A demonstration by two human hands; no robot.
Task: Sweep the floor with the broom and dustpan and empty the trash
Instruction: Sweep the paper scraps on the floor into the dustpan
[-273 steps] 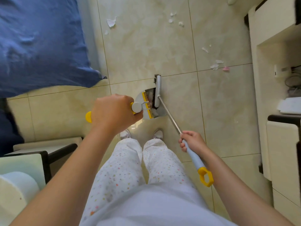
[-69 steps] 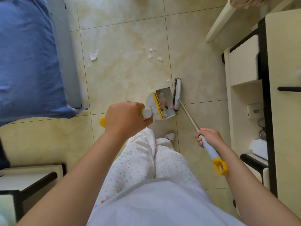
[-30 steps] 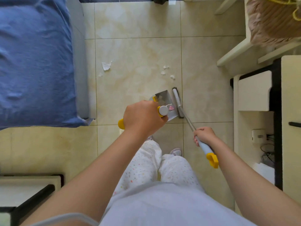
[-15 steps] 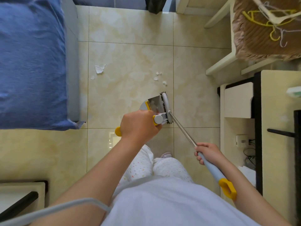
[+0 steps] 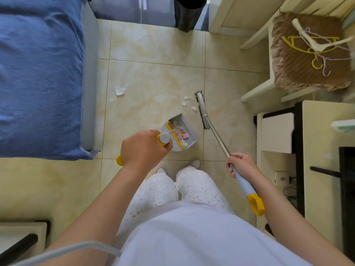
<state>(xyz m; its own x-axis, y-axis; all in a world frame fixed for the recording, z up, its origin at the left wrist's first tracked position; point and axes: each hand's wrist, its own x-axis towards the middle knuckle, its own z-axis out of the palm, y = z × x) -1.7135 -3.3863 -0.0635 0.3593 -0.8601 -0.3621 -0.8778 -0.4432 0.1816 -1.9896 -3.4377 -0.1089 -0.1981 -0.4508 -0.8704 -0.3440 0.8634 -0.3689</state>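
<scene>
My left hand [image 5: 143, 148] grips the yellow handle of the grey dustpan [image 5: 182, 131], which sits on the tile floor holding paper scraps and a pink bit. My right hand [image 5: 242, 165] holds the light-blue grip of the broom [image 5: 202, 110]; its metal shaft runs up-left to the brush head, which rests on the floor just right of three small white scraps [image 5: 187, 102]. A larger torn white paper [image 5: 120, 90] and a tiny scrap lie near the bed's edge. A dark trash bin [image 5: 189, 14] stands at the far end of the floor.
A bed with a blue cover [image 5: 38, 73] fills the left side. On the right stand a white chair with a brown cushion and hangers [image 5: 307, 52] and a cream cabinet [image 5: 278, 135]. A low table [image 5: 21, 237] is at bottom left. My slippered feet [image 5: 196, 163] stand behind the dustpan.
The broom head has swung away from the dustpan, forward and right, and now lies beside the three small scraps. The dustpan stays in my left hand. The view has tilted further forward.
</scene>
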